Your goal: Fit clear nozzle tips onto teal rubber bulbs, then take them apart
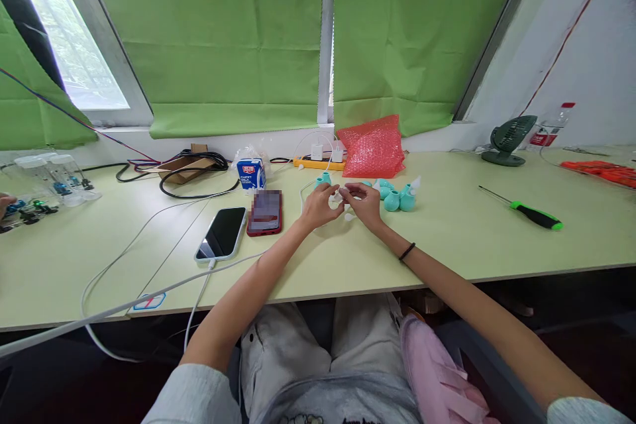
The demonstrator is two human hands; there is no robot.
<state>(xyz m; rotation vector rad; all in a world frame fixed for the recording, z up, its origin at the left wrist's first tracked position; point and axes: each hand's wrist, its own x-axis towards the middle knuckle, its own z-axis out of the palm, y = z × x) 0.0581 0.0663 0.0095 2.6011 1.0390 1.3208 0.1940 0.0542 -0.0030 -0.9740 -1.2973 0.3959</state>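
My left hand (pixel 320 205) and my right hand (pixel 364 202) meet over the table, fingertips pinched together on a small whitish piece (pixel 339 195) mostly hidden by the fingers. Just below the right fingers lies another small white piece (pixel 349 216). A teal rubber bulb (pixel 322 179) stands behind my left hand. Several more teal bulbs cluster beside my right hand; the nearest bulb (pixel 392 200) is round with a narrow neck, and the bulb at the right end (pixel 407 199) has a translucent white tip (pixel 416 183) sticking up.
Two phones, one white-edged (pixel 221 234) and one red-edged (pixel 265 212), lie left of my hands, near a blue carton (pixel 251 173). Red bubble wrap (pixel 373 149) and a power strip (pixel 318 164) are behind. Rightward lie a screwdriver (pixel 536 215) and a fan (pixel 507 139). White cables (pixel 163 291) cross leftward.
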